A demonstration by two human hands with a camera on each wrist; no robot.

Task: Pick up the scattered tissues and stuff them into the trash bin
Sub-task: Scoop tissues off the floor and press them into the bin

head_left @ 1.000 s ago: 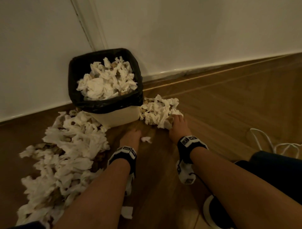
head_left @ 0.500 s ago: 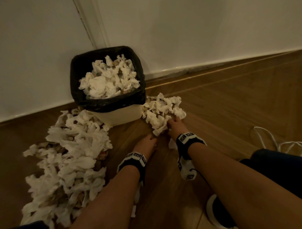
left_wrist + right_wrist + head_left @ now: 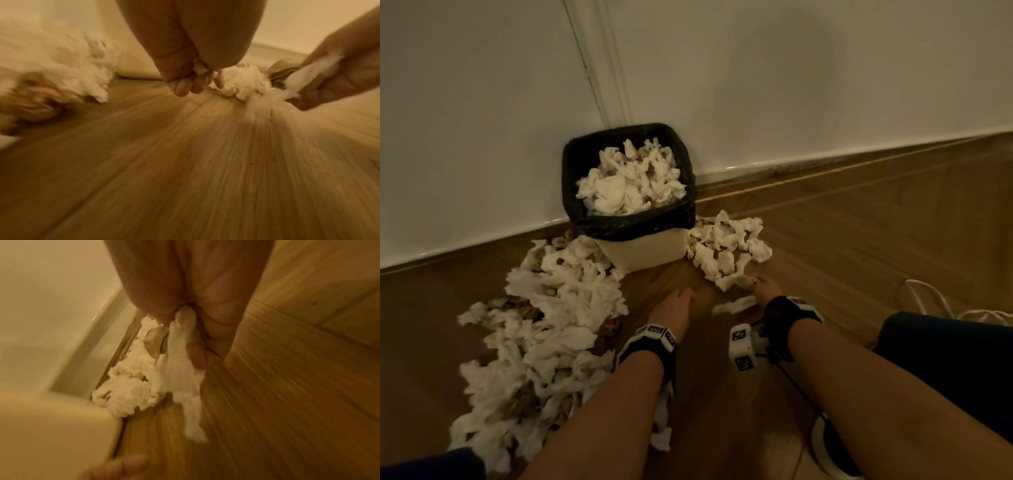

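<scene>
Pinching a tissue (image 3: 183, 363) between thumb and curled fingers, the right hand (image 3: 767, 291) sits low over the floor (image 3: 859, 246) at the near edge of the small pile (image 3: 729, 246) beside the bin's (image 3: 647, 253) right wall; the tissue trails from the grip toward that pile. The left hand (image 3: 674, 308) hovers just in front of the bin, fingers curled round a small wad (image 3: 200, 69). A larger pile (image 3: 551, 308) spreads along the floor left of the bin, which is already heaped with tissues.
</scene>
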